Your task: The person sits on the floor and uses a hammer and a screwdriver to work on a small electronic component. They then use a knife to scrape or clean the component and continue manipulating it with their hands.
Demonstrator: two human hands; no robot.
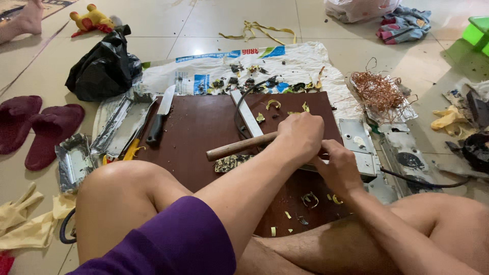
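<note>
Head view, item: wooden-handled tool on a dark brown board laid on the floor. Long axis runs near-left to far-right, handle end free toward the left, working end hidden under the hands. Left hand is curled tight around the handle's far end; right hand, just beside and nearer, is closed over a flat metal piece. A kitchen knife lies apart, far-left on the board.

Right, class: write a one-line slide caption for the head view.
Seated on the floor, left hand grips a wooden-handled tool over a brown board, right hand beside it.
</note>
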